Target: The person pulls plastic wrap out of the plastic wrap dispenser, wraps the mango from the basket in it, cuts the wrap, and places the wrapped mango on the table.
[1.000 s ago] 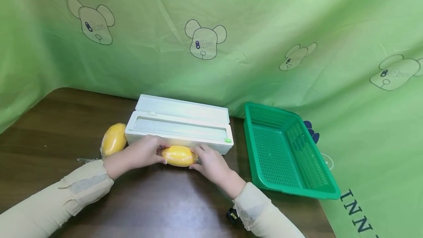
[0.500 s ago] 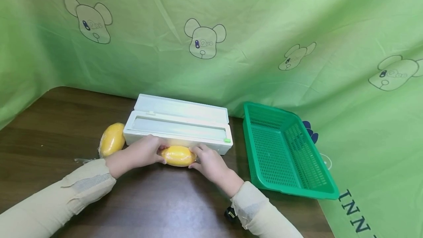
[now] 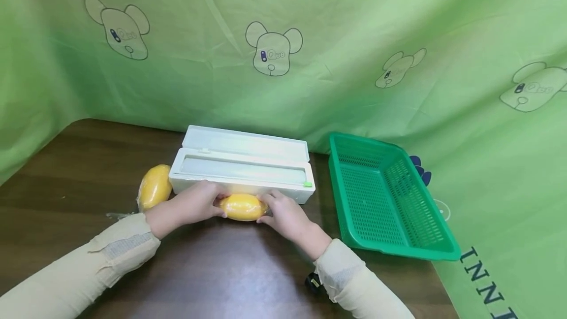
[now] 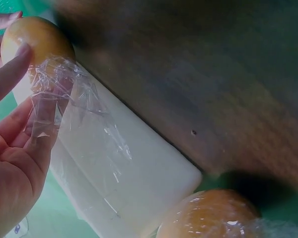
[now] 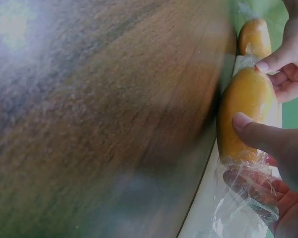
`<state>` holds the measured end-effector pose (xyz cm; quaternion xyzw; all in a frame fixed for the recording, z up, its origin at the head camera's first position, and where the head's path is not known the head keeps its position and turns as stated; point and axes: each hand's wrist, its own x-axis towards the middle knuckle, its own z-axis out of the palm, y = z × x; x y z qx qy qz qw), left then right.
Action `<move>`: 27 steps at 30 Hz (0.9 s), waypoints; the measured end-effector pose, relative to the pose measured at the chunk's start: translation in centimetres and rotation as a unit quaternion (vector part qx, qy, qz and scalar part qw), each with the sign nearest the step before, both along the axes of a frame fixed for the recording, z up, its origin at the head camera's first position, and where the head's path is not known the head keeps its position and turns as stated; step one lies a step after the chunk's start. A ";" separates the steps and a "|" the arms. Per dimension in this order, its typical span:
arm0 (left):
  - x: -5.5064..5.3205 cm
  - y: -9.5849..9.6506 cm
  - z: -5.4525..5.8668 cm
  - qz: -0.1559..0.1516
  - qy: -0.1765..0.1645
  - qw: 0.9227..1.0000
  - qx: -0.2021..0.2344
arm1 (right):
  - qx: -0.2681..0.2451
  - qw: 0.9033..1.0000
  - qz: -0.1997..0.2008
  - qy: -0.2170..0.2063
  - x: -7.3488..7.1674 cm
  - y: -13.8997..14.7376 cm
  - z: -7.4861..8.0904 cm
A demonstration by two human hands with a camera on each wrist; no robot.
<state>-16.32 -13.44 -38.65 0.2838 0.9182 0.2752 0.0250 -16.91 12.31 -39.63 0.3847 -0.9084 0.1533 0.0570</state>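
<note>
A yellow mango [image 3: 243, 207] in clear plastic film is held by both hands in front of the white cling film dispenser [image 3: 241, 187]. My left hand [image 3: 201, 203] grips its left end, and my right hand [image 3: 285, 214] grips its right end. In the left wrist view, the left thumb lies on the mango [image 4: 42, 39] while loose film [image 4: 102, 116] trails over the other fingers. More crumpled film [image 5: 238, 193] hangs from the right end, with right-hand fingers behind it. Left of the dispenser sits another wrapped mango [image 3: 155, 186], a film tail beside it.
The dispenser's lid [image 3: 245, 143] stands raised against the green curtain [image 3: 212, 92]. To the right is a green plastic basket [image 3: 354, 220] with perforated sides and dark blue shapes behind it. A small black object [image 3: 312, 282] lies on the brown table [image 3: 212, 279] beside the right sleeve.
Both hands keep hold of the mango in nearly the same place. The head view has shifted slightly.
</note>
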 end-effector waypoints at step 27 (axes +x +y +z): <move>0.4 0.4 0.4 0.012 -0.028 0.999 -0.031 | 0.021 0.999 -0.008 -0.032 0.4 0.1 1.0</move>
